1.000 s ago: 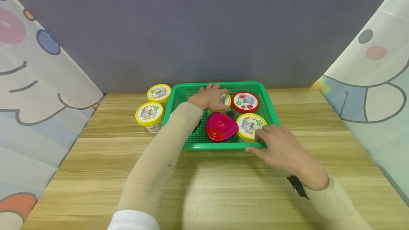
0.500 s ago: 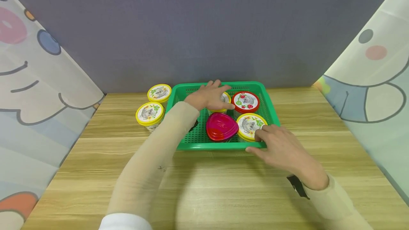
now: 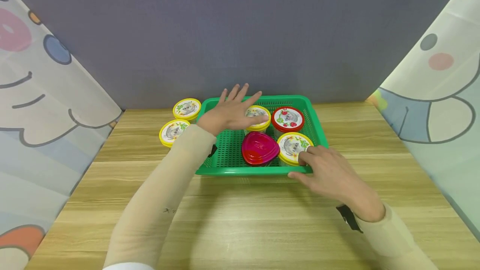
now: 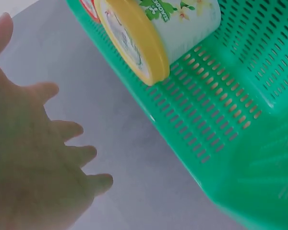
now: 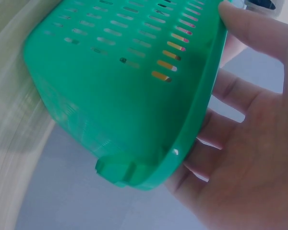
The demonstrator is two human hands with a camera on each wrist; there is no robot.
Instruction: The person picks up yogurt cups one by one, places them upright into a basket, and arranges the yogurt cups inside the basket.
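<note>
While the right hand [image 3: 330, 174] gripped the green basket's rim [image 3: 258, 171], the splayed, empty left hand [image 3: 230, 113] was best held off a yellow-lidded tub [image 3: 258, 111].

From my end I log a wooden table [image 3: 240, 224], pale yellow-brown, its grain running in bands from side to side. Surface looks smooth, with a slight sheen toward the near side. Soft shadows fall across the wood in front of a green basket [image 3: 258, 171], which I note standing upright at the far part of the top, long side facing me. Left of it, directly on the wood, I count two yellow-lidded tubs, both upright: a rear tub [image 3: 186, 108] just beside the basket, and a front tub [image 3: 174, 131], partly hidden. Contact between the two I cannot confirm.
</note>
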